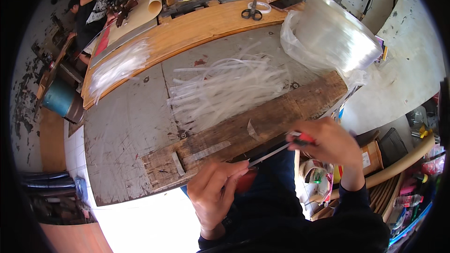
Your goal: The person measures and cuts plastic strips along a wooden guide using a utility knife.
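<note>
My left hand (213, 192) is closed in a pinch near the front edge of the bench. Its fingertips meet one end of a thin, straight, pale strip (269, 154); whether this is plastic or a blade I cannot tell. At the other end my right hand (323, 143) is closed around a red-and-black handled tool (302, 138), its kind mostly hidden by the fingers. Beyond both hands lies a worn wooden plank (290, 112) with a short metal piece (178, 164) on it. Behind the plank, clear plastic strips (225, 89) are spread in a loose pile.
A large roll of clear plastic (337, 33) stands at the right. Black scissors (252, 13), a tape roll (266, 7) and a phone (286, 3) lie on a wooden board (201, 30). More strips (119, 68) lie left. A co-worker (96, 9) is at a machine, far left.
</note>
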`<state>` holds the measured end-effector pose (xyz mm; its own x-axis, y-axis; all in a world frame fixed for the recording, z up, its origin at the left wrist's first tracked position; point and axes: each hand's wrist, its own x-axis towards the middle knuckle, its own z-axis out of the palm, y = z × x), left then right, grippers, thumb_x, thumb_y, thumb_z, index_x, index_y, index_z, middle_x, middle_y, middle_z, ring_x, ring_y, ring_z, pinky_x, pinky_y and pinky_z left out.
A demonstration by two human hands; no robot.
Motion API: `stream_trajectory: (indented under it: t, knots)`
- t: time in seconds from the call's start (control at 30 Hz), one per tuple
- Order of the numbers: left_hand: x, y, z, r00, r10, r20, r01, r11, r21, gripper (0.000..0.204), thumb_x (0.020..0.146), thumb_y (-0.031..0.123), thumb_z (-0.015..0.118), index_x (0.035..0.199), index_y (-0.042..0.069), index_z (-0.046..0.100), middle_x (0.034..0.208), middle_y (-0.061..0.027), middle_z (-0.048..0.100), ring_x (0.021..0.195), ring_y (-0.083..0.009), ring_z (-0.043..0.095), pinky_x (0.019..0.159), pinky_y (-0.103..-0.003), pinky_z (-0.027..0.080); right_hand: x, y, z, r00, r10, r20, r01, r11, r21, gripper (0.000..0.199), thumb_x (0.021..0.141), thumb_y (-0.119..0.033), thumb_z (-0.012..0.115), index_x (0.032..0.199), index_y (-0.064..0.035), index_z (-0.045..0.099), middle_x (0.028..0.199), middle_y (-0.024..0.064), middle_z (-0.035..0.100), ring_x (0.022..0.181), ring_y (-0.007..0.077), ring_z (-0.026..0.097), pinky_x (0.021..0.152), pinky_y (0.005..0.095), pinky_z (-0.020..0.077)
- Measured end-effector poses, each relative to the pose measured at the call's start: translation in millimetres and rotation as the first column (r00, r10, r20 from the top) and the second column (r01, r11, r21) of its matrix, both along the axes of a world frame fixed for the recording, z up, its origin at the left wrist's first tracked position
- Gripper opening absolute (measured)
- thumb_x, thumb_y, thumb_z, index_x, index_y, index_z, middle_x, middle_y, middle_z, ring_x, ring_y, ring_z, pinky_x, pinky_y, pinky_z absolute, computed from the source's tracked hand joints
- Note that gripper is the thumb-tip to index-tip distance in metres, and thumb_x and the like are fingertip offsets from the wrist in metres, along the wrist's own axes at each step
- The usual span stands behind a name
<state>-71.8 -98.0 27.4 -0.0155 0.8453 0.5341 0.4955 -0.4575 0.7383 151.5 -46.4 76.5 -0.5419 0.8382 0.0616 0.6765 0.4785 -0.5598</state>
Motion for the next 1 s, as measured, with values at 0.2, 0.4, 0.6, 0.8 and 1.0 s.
stream_trajectory:
  t: [0.2, 0.4, 0.6, 0.8, 1.0]
  knots:
    - [28.0, 3.0, -6.4, 0.969, -0.242, 0.049, 0.233, 0.961, 0.149, 0.017, 0.066, 0.000, 0.070, 0.082, 0.005, 0.066, 0.074, -0.0056, 0.063, 0.060, -0.0196, 0.059, 0.052, -0.029, 0.045, 146.8, 1.6, 5.4, 0.838, -0.526, 0.149, 0.541, 0.762, -0.355, 0.014, 0.069, -0.003, 0.068, 0.078, -0.0032, 0.058, 0.059, 0.0014, 0.057, 0.044, 0.0056, 0.047, 0.040, 0.0209, 0.0367]
    - [119.1, 32.9, -10.6, 0.791, -0.611, 0.032, 0.598, 0.784, 0.167, 0.016, 0.075, 0.005, 0.064, 0.091, 0.004, 0.060, 0.075, -0.0067, 0.056, 0.064, -0.0224, 0.058, 0.054, -0.030, 0.046, 252.7, -18.0, 44.9, 0.662, -0.747, -0.067, 0.736, 0.664, -0.133, 0.008, 0.072, -0.008, 0.062, 0.076, -0.0049, 0.056, 0.058, 0.0004, 0.053, 0.042, 0.0038, 0.043, 0.037, 0.0179, 0.0305]
    - [146.1, 36.4, 11.4, 0.754, -0.652, 0.079, 0.615, 0.743, 0.262, 0.024, 0.074, 0.003, 0.063, 0.097, 0.004, 0.056, 0.078, -0.0068, 0.054, 0.065, -0.0220, 0.058, 0.055, -0.030, 0.047, 291.2, -17.7, 81.2, 0.552, -0.689, -0.469, 0.829, 0.513, 0.222, 0.011, 0.083, -0.017, 0.058, 0.088, -0.0070, 0.056, 0.056, -0.0053, 0.044, 0.044, 0.0023, 0.037, 0.040, 0.0183, 0.0260]
    - [98.0, 22.2, 7.2, 0.829, -0.556, 0.064, 0.542, 0.826, 0.158, 0.025, 0.072, -0.002, 0.065, 0.097, 0.005, 0.062, 0.078, -0.0072, 0.057, 0.066, -0.0198, 0.060, 0.056, -0.028, 0.049, 268.0, -34.2, 95.2, 0.653, -0.355, -0.669, 0.638, 0.734, 0.234, 0.016, 0.080, -0.017, 0.063, 0.083, -0.0065, 0.051, 0.061, -0.0014, 0.047, 0.043, 0.0013, 0.036, 0.038, 0.0154, 0.0251]
    - [8.9, -3.4, -9.5, 0.999, -0.024, 0.028, 0.026, 0.997, -0.077, 0.014, 0.070, -0.005, 0.067, 0.081, 0.003, 0.065, 0.079, -0.0064, 0.064, 0.064, -0.0175, 0.062, 0.058, -0.026, 0.048, 119.2, 8.7, 47.8, 0.976, -0.157, 0.153, 0.196, 0.938, -0.287, 0.012, 0.068, -0.001, 0.071, 0.075, -0.0019, 0.061, 0.058, 0.0031, 0.060, 0.041, 0.0080, 0.053, 0.037, 0.0210, 0.0394]
